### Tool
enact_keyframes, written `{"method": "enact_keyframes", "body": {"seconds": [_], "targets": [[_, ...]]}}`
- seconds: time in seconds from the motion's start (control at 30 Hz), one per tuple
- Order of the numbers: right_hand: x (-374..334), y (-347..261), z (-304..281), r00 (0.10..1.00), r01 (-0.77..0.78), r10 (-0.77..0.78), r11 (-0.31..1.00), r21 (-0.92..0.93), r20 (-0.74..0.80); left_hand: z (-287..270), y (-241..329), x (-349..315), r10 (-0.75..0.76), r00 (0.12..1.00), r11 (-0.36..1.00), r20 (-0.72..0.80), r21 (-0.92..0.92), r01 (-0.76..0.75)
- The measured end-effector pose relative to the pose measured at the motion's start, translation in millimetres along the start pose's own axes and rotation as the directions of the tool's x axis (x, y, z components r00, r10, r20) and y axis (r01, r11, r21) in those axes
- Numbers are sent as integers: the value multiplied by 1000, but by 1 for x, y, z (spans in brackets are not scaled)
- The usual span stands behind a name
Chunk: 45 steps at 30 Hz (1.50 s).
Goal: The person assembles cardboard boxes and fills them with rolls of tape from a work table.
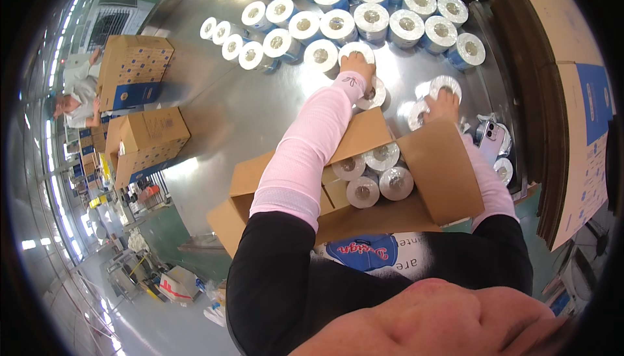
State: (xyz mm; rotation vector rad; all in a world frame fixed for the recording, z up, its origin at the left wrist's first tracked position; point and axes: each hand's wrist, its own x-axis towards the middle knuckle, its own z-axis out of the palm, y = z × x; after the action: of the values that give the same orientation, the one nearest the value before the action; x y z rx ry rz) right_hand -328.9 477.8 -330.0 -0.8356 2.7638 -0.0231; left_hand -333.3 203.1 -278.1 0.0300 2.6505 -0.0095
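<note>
Both arms, in pink sleeves, reach over an open cardboard box (448, 174) that holds several film-wrapped white paper rolls (396, 183) at its right side. My left hand (361, 70) is closed on the near side of a standing paper roll (356, 49), its fingers bent over the top. Another roll (373, 94) stands right beside that wrist, partly hidden. My right hand (444, 106) lies over two rolls, one farther off (446, 85) and one to its left (417, 117), with its fingers curled between and onto them. Its grip underneath is hidden.
Many more paper rolls (372, 21) stand on the shiny metal table (221, 102). A phone (492, 140) lies near the right edge, beside stacked flat cardboard (572, 135). At left, two cartons (151, 141) stand near a person (81, 92) across the table.
</note>
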Motion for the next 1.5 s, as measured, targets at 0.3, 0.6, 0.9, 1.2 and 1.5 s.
{"method": "enact_keyframes", "body": {"seconds": [0.3,0.6,0.9,1.2,1.5], "targets": [[-19,16,-67,999,47,-17,750,660,-52,-27,-104,-113,-388,807,-13,-445,-873,-488],[-71,-126,-261,544,-25,-820,-227,974,-177,-37,-116,-469,-80,927,-81,-367,-924,-373],[-143,-319,-47,277,961,-936,275,-42,218,44,-55,-491,-4,987,992,-162,-125,-16],[-102,-280,-185,459,823,-882,375,426,-110,118,-70,-390,22,888,988,460,-147,51],[-108,-153,-110,901,433,-246,462,774,-358,-5,-161,-222,-434,825,542,-362,-837,-82]]}}
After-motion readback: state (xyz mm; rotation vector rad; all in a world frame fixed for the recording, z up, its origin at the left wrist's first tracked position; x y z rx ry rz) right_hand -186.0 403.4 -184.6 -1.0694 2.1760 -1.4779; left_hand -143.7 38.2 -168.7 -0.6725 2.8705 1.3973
